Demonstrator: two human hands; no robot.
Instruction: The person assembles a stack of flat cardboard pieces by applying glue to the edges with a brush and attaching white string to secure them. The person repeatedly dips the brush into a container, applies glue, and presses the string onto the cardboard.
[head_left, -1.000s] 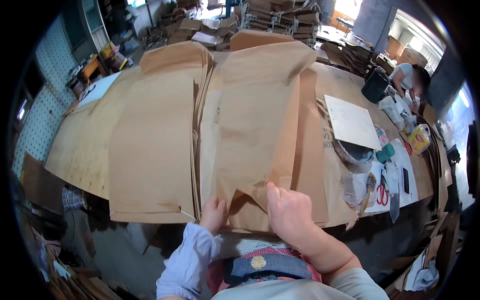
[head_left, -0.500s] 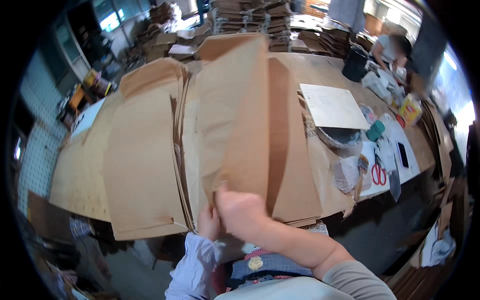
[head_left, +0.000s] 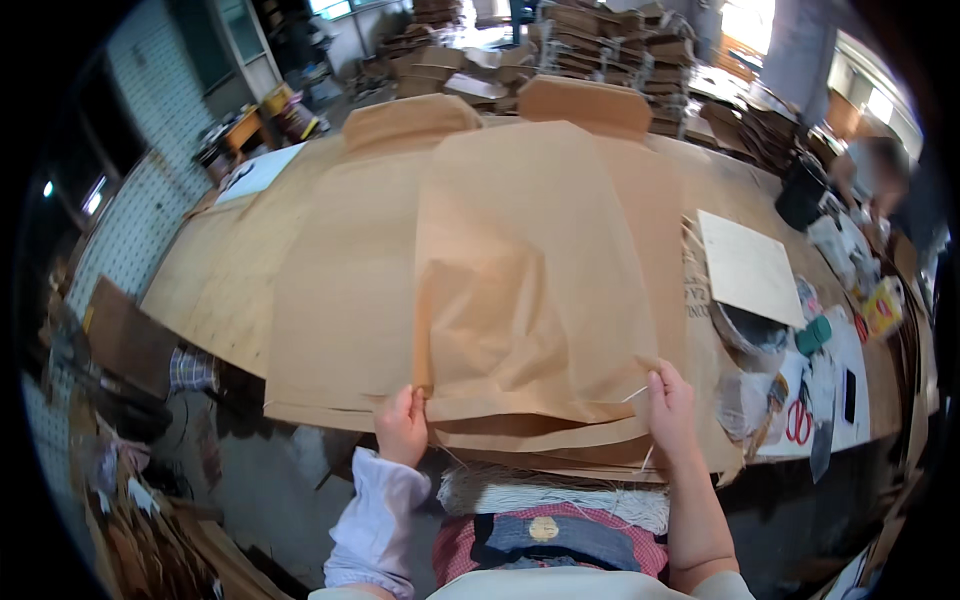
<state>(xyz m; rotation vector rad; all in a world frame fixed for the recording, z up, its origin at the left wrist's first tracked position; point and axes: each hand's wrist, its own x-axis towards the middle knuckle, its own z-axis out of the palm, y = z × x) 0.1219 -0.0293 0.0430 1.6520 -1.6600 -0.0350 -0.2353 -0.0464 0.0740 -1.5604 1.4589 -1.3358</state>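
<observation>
A large brown paper sack (head_left: 520,230) lies over two stacks of similar sacks, its near edge slightly gaping. At its near left corner my left hand (head_left: 402,428) pinches the paper. My right hand (head_left: 672,405) grips the near right corner, with a short white string (head_left: 634,394) sticking out beside the fingers. Under it to the left is the left stack (head_left: 340,280); the right stack (head_left: 660,200) shows along its right side. A bundle of white strings (head_left: 550,497) hangs at the table's near edge, in front of my waist.
Right of the sacks, a white board (head_left: 745,265) rests on a basin (head_left: 750,330). Nearby are red-handled scissors (head_left: 799,420), a knife (head_left: 821,450), a green container (head_left: 813,335), a phone (head_left: 850,396) and a black bucket (head_left: 803,190). Another person (head_left: 870,175) works at the far right.
The sack, raised and folded over before, now lies spread flatter across both stacks. My hands, close together earlier, have parted, the right one moving to the right corner. The view has turned left.
</observation>
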